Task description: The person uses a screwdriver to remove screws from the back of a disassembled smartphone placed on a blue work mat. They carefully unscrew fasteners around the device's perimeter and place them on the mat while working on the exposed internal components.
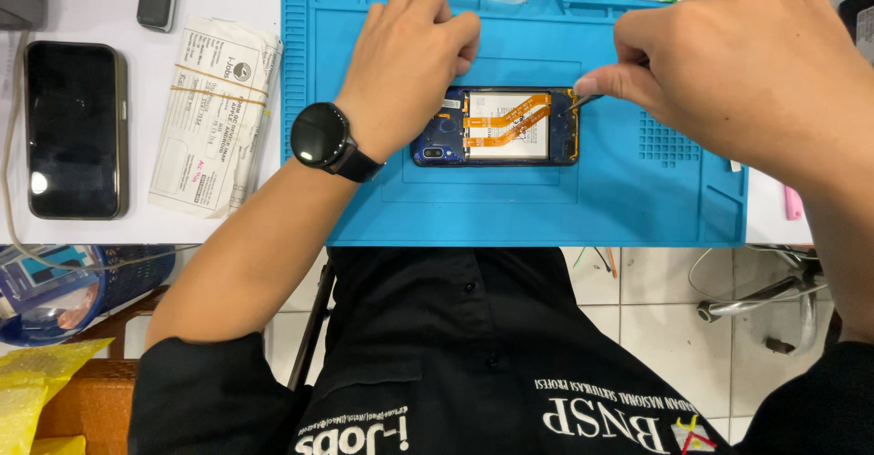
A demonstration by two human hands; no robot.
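Opened phone [499,127], back off, held steady on blue mat [637,200] by L hand [405,64], fingers curled on its edge. Thin tool [584,102] pinched by R hand [728,64], tip at phone's end.

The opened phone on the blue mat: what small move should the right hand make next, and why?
Probably a gentle pry or lift with the tool at the phone's right end. The right hand pinches the thin tool with its tip at that edge, near the orange flex cables, while the left hand steadies the other end on the mat. What the tip touches is too small to tell.
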